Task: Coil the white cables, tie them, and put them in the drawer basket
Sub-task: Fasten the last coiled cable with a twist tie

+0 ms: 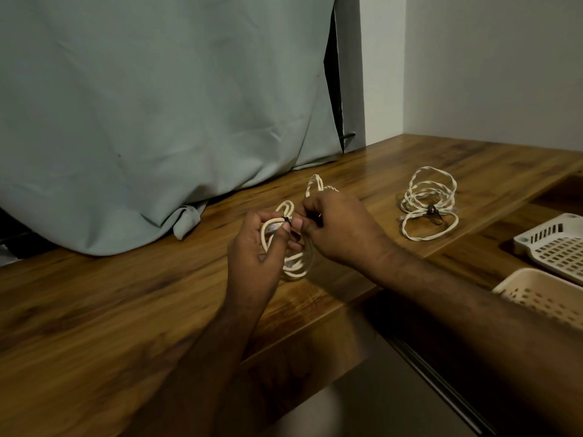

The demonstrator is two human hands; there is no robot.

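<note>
So you've got the coiled cable (291, 247) up off the wooden counter (126, 294), a bit left of the finished cable (429, 205), the one that already has its dark tie round the middle. Your left hand (252, 247) is curled round the loops with the thumb pressing them together, and your right hand (331, 228) is pinching the dark tie (288, 219) right where it crosses the bundle.

My take on doing this bit well: don't let the left hand relax until the tie is snug, since those loops look springy and one already sticks up behind your right knuckles. Tuck that one in first or it'll flop out later. Pull the tie tight at the waist of the coil, same spot as on the finished cable, so both halves balance.

Can't tell from here if the tie is already fastened or just wrapped, too small and dark.

The drawer basket (542, 298) sits down to the right of the finished cable, so both coils can go in together after this one
</note>
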